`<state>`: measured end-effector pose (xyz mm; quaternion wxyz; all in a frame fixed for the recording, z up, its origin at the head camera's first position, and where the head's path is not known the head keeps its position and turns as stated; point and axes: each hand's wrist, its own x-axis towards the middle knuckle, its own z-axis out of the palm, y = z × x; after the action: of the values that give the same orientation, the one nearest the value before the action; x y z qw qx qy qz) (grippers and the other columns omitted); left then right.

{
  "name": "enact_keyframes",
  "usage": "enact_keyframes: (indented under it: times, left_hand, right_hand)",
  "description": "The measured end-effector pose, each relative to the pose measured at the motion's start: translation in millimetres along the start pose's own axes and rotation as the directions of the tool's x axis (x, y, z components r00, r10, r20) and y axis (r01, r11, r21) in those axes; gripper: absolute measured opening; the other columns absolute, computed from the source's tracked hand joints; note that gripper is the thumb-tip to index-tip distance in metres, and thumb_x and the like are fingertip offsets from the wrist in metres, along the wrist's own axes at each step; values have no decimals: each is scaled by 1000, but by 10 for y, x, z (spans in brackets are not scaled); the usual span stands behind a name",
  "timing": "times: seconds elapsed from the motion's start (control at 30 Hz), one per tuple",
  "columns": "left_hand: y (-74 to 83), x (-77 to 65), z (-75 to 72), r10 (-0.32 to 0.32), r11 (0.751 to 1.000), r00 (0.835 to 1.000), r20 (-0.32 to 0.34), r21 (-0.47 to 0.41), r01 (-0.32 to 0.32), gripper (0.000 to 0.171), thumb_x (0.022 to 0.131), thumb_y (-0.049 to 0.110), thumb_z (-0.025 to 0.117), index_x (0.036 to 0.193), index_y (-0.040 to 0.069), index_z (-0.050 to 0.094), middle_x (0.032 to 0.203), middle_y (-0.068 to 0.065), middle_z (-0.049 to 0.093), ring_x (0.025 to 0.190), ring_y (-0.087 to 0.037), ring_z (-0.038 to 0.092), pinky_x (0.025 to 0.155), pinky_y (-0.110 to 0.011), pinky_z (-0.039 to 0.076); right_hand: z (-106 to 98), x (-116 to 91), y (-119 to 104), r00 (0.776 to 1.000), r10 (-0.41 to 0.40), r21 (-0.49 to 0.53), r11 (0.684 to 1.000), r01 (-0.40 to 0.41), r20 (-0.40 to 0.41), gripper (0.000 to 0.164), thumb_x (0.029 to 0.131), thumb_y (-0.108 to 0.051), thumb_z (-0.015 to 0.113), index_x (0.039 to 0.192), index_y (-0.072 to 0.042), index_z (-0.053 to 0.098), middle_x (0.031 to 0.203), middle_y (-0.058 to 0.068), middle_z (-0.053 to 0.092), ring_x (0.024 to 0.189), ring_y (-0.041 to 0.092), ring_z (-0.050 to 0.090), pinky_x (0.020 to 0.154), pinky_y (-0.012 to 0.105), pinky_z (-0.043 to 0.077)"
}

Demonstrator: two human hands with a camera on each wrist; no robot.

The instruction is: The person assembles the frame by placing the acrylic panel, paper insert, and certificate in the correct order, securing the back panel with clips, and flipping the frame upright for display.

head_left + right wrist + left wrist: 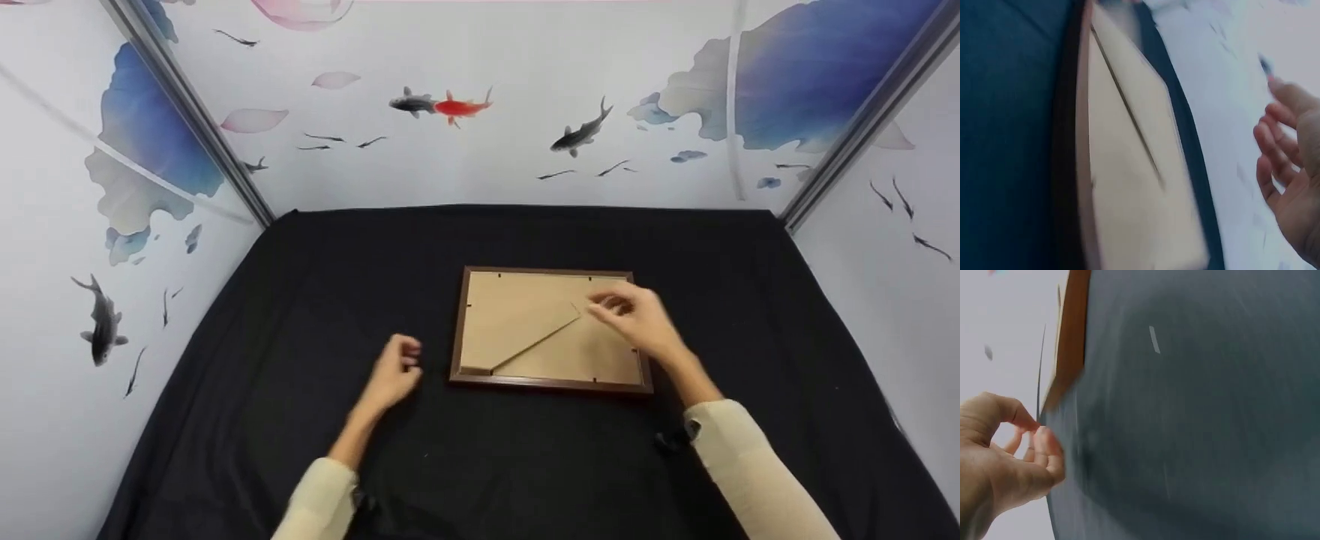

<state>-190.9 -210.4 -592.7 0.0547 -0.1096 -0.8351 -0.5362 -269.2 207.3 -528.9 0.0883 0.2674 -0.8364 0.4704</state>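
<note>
A picture frame (551, 385) with a dark brown wooden edge lies back side up on the black cloth. Its tan backing board (525, 300) faces me, with small dark tabs around the border. A slanting stand leg (517, 341) of the same tan colour lies across the board, its lower side marked by a dark line. Over the frame's right part hovers my right hand (634, 319), fingers loosely bent, nothing visible in them. My left hand (394, 371) is left of the frame, apart from it, loosely curled with nothing seen in it. Both wrist views are blurred.
Black cloth (300, 300) covers the table. White panels (510, 165) printed with fish and blue leaves stand at the back and both sides, joined by metal posts (202, 120). A pale short strip (1154, 340) shows on the cloth in the left wrist view.
</note>
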Motion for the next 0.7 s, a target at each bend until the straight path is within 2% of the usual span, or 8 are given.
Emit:
enact_keyframes:
  times: [0.07,0.13,0.2,0.27,0.43,0.5,0.6,0.7]
  left_hand:
    - [-35,-56,-212,-76,997,997,-10,-21,75,36,80,-20,58,114,-9,54,107,-25,62,98,-43,62,84,-47,53]
    - [-33,-42,-368,-125,991,991,45,-34,126,32,89,-14,61,120,-10,54,110,-25,64,101,-42,63,85,-45,52]
    - [-15,8,-448,-161,985,981,109,-39,166,31,96,-6,62,126,-10,54,114,-25,64,100,-43,63,82,-43,53]
    - [7,80,-456,-188,981,971,147,-19,193,32,99,0,63,128,-10,54,115,-23,65,98,-42,64,77,-39,53]
    - [60,277,-225,-277,960,948,156,15,279,31,101,6,62,130,-7,57,112,-18,66,93,-35,66,73,-41,55]
    - [79,350,-82,-304,952,939,164,18,305,34,102,7,62,132,-7,55,112,-19,66,95,-34,67,75,-45,57]
    - [108,439,116,-330,944,925,186,34,330,40,103,11,62,137,-7,52,115,-21,65,97,-34,67,74,-44,58]
    - [108,508,277,-327,945,927,181,69,320,43,102,12,63,139,-5,51,115,-22,64,92,-34,68,68,-40,59]
  right_hand:
    - [-139,-170,193,994,88,-23,996,-89,-59,19,93,-12,77,107,1,75,98,7,72,80,19,65,69,22,51]
    - [-250,-356,370,984,160,-46,985,-164,-84,21,93,-9,76,110,4,73,101,11,71,83,22,64,69,19,49]
    - [-310,-549,502,971,224,-68,971,-230,-80,25,93,-9,76,114,4,72,107,17,68,89,27,64,72,19,49]
    - [-329,-715,587,956,288,-77,953,-292,-62,33,93,-12,77,119,6,68,112,22,65,94,33,64,75,25,51]
    - [-279,-914,631,902,431,-104,898,-427,16,56,93,-26,78,134,6,57,115,24,62,99,37,63,81,44,52]
    - [-252,-928,615,890,453,-116,887,-446,44,61,92,-29,78,136,7,55,112,22,63,97,34,63,80,44,52]
    - [-213,-924,588,886,458,-123,885,-449,67,62,91,-30,80,135,8,56,108,19,64,93,31,63,78,41,53]
    - [-189,-935,576,892,447,-130,891,-436,73,59,92,-27,79,134,9,56,105,17,64,91,29,63,76,38,52]
